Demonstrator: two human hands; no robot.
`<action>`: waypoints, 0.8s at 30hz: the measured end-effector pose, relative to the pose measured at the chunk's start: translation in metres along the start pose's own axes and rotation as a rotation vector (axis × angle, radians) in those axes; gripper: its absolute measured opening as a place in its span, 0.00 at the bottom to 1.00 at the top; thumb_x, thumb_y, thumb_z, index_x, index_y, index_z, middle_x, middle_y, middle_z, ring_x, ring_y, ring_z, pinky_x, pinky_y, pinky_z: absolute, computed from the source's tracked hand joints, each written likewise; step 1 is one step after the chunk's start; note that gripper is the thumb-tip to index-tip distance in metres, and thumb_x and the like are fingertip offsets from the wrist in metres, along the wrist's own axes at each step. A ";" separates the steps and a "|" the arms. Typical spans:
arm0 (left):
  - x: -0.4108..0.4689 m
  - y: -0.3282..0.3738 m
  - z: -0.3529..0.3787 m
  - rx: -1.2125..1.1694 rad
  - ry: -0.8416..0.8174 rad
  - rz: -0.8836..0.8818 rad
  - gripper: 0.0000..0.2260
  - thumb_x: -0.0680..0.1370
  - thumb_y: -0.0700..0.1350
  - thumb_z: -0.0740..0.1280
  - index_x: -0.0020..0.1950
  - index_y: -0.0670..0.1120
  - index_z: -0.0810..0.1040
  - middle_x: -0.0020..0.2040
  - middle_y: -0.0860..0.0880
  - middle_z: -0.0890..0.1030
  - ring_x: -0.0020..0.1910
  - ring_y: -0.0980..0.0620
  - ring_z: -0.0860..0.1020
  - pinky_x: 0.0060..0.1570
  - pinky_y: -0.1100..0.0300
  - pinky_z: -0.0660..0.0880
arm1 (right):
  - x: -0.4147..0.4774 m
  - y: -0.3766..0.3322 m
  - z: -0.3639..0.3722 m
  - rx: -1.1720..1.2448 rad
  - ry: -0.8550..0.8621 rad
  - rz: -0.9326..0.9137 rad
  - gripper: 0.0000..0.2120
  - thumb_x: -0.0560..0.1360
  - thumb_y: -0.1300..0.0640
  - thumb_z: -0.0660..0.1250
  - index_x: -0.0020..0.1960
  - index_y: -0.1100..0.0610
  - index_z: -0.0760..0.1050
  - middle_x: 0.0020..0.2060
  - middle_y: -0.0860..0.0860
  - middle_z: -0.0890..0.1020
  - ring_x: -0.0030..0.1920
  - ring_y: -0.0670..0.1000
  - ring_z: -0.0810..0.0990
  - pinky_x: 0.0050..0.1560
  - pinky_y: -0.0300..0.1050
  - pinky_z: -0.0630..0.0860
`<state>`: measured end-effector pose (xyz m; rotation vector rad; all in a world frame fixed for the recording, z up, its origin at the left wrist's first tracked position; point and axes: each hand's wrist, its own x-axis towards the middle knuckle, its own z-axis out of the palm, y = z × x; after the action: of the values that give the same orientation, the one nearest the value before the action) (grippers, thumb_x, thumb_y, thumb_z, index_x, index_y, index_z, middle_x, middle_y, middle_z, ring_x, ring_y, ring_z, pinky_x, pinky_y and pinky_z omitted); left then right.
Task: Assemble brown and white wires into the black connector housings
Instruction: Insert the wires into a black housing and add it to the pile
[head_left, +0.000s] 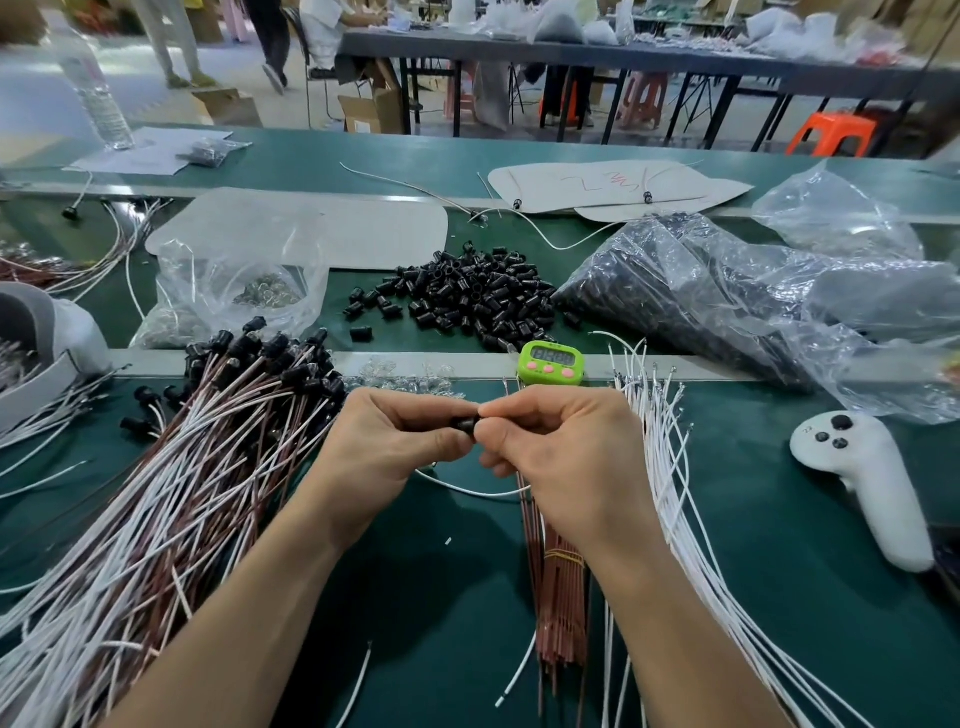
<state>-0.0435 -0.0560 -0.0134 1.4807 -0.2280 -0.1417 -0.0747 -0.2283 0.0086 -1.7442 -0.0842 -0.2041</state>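
Observation:
Both hands meet over the green table. My left hand (395, 441) and my right hand (556, 441) pinch one small black connector housing (464, 423) between their fingertips. A white wire (467, 488) loops below the hands; whether it enters the housing is hidden. Loose black housings (467, 296) lie heaped behind. A bundle of brown wires (563, 597), tied with a band, lies under my right forearm. Loose white wires (670, 467) fan out to its right. A pile of finished brown and white wires with housings (208, 467) spreads on the left.
A green timer (551, 362) stands just behind the hands. A white controller (862, 483) lies at the right. Plastic bags of black parts (701, 301) and small clear parts (234, 291) sit behind. A water bottle (98, 98) stands far left.

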 end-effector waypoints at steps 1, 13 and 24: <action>0.000 0.001 0.001 -0.002 0.006 -0.004 0.14 0.66 0.36 0.76 0.47 0.51 0.90 0.45 0.43 0.88 0.44 0.52 0.85 0.44 0.64 0.78 | 0.000 0.000 0.000 0.019 0.004 -0.003 0.09 0.72 0.67 0.78 0.41 0.53 0.87 0.30 0.51 0.86 0.30 0.50 0.85 0.34 0.37 0.80; 0.000 -0.001 0.007 0.014 0.046 0.007 0.16 0.71 0.25 0.72 0.46 0.46 0.89 0.44 0.39 0.87 0.44 0.46 0.82 0.49 0.53 0.78 | -0.003 0.004 0.005 -0.085 0.095 -0.084 0.11 0.71 0.64 0.79 0.41 0.47 0.86 0.29 0.47 0.85 0.30 0.47 0.84 0.34 0.42 0.83; 0.001 -0.013 0.013 0.444 0.095 0.212 0.10 0.74 0.40 0.72 0.49 0.55 0.85 0.42 0.56 0.86 0.43 0.60 0.83 0.48 0.64 0.78 | 0.003 0.010 -0.001 -0.121 0.093 -0.050 0.09 0.71 0.62 0.79 0.40 0.49 0.87 0.30 0.46 0.85 0.31 0.46 0.84 0.34 0.38 0.80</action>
<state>-0.0455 -0.0702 -0.0252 1.8860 -0.3540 0.1610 -0.0697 -0.2310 -0.0005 -1.8514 -0.0489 -0.3322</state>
